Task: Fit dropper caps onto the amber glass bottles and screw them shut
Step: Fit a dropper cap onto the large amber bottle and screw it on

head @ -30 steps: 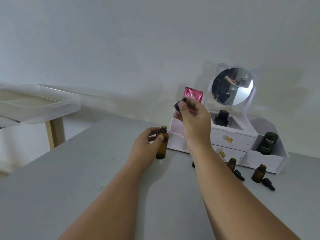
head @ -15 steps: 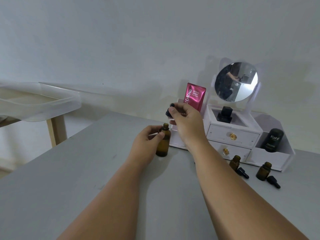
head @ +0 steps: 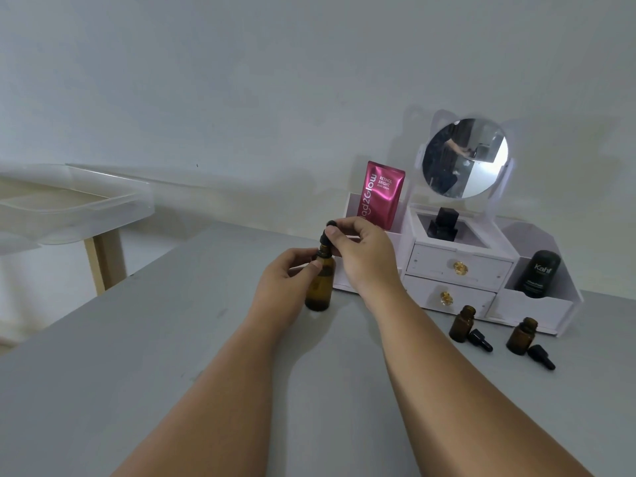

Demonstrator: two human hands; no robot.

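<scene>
An amber glass bottle [head: 320, 285] stands upright on the grey table [head: 137, 356]. My left hand [head: 287, 280] holds its side between thumb and fingers. My right hand [head: 361, 251] pinches a black dropper cap [head: 326, 235] that sits on the bottle's neck. Two smaller open amber bottles [head: 461, 324] [head: 521, 336] stand to the right, each with a black dropper cap [head: 480, 340] [head: 541, 357] lying beside it.
A white cosmetics organiser [head: 457, 270] with drawers, a round mirror [head: 463, 158], a pink sachet [head: 380, 194] and a dark Kahf bottle [head: 539, 273] stands at the back right. A clear plastic bin [head: 69, 204] sits on a wooden stand at left.
My right hand has come down with the dropper cap from above the bottle onto its neck. My left hand stays on the bottle.
</scene>
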